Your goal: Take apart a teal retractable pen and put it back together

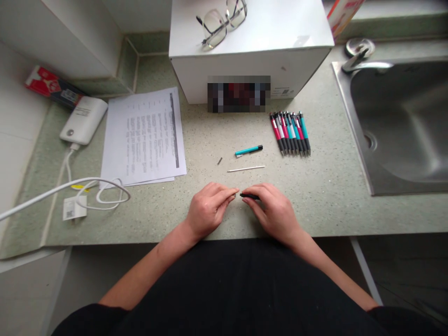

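My right hand point(275, 210) rests on the counter's front edge and pinches a small black pen part point(249, 196). My left hand point(210, 207) sits just left of it with thumb and fingers pinched together at the tip of that part; whatever it holds is too small to see. Just beyond the hands lie a thin white refill point(246, 169), a teal pen barrel point(248, 150) and a tiny dark piece point(219, 161). A row of several red and teal pens point(290, 133) lies further right.
A white box point(245, 42) with eyeglasses point(221, 21) on top stands at the back. Printed sheets point(143, 135), a white power bank point(84, 120) and a white cable point(87, 189) lie at left. A steel sink point(402, 121) is set in the counter at right.
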The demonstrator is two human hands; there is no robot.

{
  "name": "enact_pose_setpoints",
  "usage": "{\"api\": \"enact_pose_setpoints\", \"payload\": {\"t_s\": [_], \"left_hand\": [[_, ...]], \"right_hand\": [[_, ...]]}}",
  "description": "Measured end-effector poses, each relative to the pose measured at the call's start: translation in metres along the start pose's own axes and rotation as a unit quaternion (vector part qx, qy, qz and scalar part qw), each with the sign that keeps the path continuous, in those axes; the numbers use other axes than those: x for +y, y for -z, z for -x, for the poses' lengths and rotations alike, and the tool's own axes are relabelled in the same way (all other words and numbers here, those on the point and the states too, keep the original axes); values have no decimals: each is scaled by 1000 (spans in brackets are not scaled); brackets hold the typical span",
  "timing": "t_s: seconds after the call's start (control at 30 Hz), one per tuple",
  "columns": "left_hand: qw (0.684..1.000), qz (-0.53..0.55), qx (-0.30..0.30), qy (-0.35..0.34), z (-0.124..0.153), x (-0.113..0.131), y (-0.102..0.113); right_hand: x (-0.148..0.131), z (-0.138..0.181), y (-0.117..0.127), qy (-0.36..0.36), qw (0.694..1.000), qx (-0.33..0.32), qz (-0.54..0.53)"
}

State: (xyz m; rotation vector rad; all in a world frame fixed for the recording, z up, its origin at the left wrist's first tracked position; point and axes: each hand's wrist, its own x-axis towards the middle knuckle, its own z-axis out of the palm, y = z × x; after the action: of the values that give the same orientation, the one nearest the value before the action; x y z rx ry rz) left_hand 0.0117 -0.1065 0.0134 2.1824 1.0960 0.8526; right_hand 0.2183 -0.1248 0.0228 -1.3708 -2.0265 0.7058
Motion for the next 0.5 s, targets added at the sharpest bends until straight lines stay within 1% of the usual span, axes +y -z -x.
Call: {"api": "enact_pose_setpoints", "payload": {"t_s": [0.07,0.17,0.27,0.33,0.4,0.5], "left_hand": [[1000,-20,12,5,1,-1,1],[996,-86,6,20,1,-3,1],[990,-138,-4,29,0,-4,1],[988,-150,-3,29,-1,-5,1],[988,-149,2,28,-1,-5,1],[990,-141,9,25,-1,-5,2]], "right_hand": [[4,1,2,-6,999,12,36],[11,3,0,-13,996,27,83],[14,2,-2,-9,994,36,106],[14,0,1,1,993,51,110],[13,1,14,13,992,78,99],[9,10,48,15,987,144,74]]}}
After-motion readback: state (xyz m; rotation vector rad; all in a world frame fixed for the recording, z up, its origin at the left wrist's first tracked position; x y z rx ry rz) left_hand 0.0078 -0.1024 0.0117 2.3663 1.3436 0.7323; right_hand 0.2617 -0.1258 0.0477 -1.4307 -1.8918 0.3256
